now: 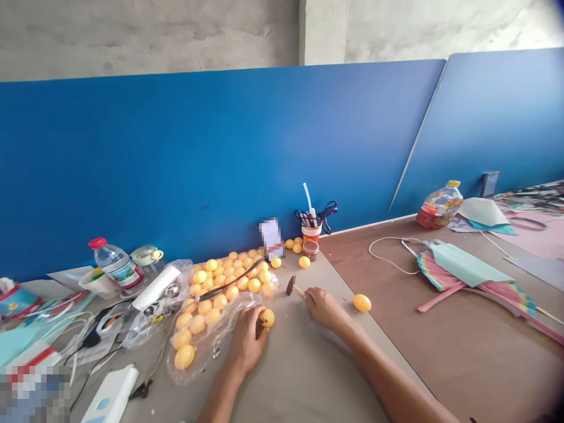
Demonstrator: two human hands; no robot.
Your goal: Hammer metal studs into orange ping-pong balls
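My left hand is closed at the near side of an orange ping-pong ball, gripping it low over the table. A small dark spot or object shows on the ball by my fingertips; I cannot make out what it is. In my right hand is a small hammer, its dark head pointing left, up and to the right of the held ball. Beside my left hand lies a clear plastic bag full of similar balls, with a dark strap across it. A loose orange ball rests right of my right hand.
At the back stand a cup of pens and a small lidded tub, with a few loose balls nearby. Bottles, cables and a white power strip crowd the left. Rainbow-coloured fabric lies right, before a blue partition.
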